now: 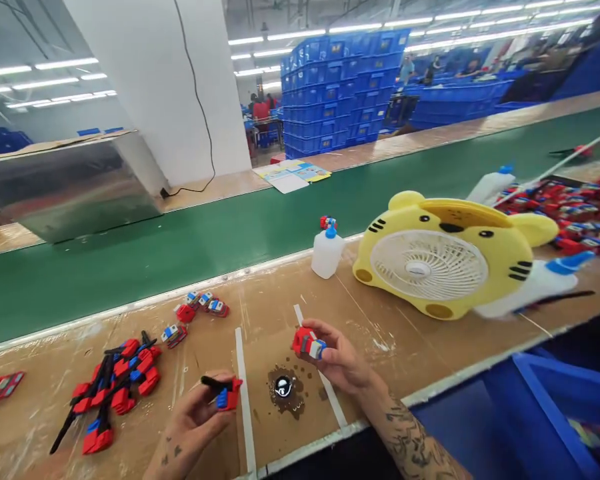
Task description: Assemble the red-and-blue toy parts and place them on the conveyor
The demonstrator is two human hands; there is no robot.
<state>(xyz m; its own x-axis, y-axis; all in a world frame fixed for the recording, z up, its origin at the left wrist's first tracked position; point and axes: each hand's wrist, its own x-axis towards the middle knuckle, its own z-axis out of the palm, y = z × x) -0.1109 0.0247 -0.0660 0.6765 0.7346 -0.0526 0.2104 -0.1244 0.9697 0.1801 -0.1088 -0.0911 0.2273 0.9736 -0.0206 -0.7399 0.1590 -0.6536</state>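
Note:
My left hand (197,417) pinches a red and blue plastic toy part (228,396) with a black stick-like piece, just left of a white tape strip (245,407). In my right hand (345,360) is a small red, white and blue toy vehicle (308,343), held between thumb and fingers above the table. Between the two hands, a small round dish (283,386) of shiny liquid sits on the table, with a dark wet stain around it. Left of my left hand lies a pile of red, blue and black toy parts (125,373). Several small toy vehicles (207,302) stand behind that pile.
A yellow animal-faced fan (430,257) stands at the right, beside white bottles with blue tops (327,252). Beyond the table edge runs a green conveyor belt (220,233). Many red toy parts (575,207) lie at far right. A blue crate (545,400) is below the table.

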